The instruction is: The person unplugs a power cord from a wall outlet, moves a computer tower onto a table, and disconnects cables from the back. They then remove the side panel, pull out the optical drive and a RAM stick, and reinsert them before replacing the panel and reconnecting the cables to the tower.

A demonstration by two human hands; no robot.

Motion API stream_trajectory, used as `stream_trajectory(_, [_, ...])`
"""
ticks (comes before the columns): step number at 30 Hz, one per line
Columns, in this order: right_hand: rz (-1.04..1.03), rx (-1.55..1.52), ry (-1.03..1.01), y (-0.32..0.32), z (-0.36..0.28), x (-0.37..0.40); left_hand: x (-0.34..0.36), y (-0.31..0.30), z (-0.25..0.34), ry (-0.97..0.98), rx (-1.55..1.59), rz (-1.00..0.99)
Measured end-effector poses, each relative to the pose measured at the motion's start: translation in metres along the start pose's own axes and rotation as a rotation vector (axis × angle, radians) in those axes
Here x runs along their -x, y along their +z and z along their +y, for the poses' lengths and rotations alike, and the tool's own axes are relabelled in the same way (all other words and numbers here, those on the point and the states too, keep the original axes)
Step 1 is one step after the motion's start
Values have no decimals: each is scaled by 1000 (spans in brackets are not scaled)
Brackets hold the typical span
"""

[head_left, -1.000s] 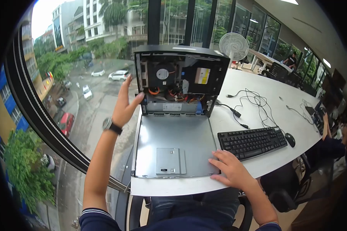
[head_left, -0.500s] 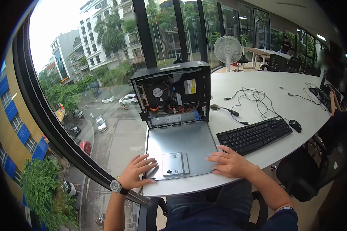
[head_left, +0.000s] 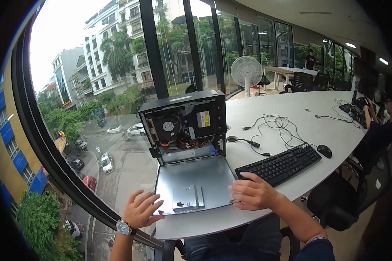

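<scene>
A desktop computer case stands on the table with its inside bared, showing a fan, a drive with a yellow label and bundled wires. At its foot a wide silver side panel lies out toward me, a raised metal bracket on its near part. My left hand, a watch on its wrist, is at the panel's near left corner, fingers spread. My right hand is beside the near right corner, fingers loosely bent and apart, fingertips close to the edge. Both hands are open.
A black keyboard and mouse sit right of the panel. Behind them loose black cables coil across the white table. A white fan stands beyond. A person's arm is at far right; windows flank the left.
The view has tilted up and shifted right, so the case and panel sit lower and farther left. My hands have lifted slightly off the panel's edges, the left one moving outward.
</scene>
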State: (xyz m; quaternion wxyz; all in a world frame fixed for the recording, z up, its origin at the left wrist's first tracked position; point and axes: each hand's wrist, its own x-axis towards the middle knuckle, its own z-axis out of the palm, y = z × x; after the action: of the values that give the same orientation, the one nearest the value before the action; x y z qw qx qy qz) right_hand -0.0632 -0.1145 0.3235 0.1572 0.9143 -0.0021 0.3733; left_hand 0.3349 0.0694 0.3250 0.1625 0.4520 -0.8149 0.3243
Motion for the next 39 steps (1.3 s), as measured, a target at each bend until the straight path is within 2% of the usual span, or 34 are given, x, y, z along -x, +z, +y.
stream_trajectory(7, [278, 71, 147, -16, 66, -50, -52, -12, -77, -80, 35, 216])
stream_trajectory(9, [327, 49, 188, -9, 96, -64, -72, -7, -103, -193, 87, 323])
stream_trajectory(11, [370, 13, 266, -1, 121, -80, -99, 2, -130, -300, 280, 447])
stream_trajectory(14, [336, -146, 425, 13, 158, -101, -135, 14, -169, -334, 367, 508])
stream_trajectory(18, [294, -226, 480, 36, 207, -117, -161, 38, -203, -462, 566, 474])
stream_trajectory(22, [292, -465, 515, 68, 245, -127, -185, 71, -218, -516, 769, 545])
stream_trajectory(25, [308, -825, 540, 82, 257, -135, -200, 81, -219, -503, 993, 556])
stream_trajectory(27, [311, -914, 526, 84, 260, -140, -204, 86, -218, -489, 1169, 537])
stream_trajectory(28, [328, -946, 510, 88, 262, -141, -203, 91, -217, -511, 1223, 604])
stream_trajectory(31, [340, -1037, 533, 92, 262, -143, -188, 96, -219, -570, 1098, 565])
stream_trajectory(32, [373, -1100, 532, 99, 262, -143, -187, 103, -217, -576, 1131, 635])
stream_trajectory(35, [423, -1121, 604, 104, 258, -145, -176, 115, -237, -508, 1091, 626])
stream_trajectory(39, [442, -1093, 641, 108, 257, -144, -182, 110, -229, -525, 1218, 671])
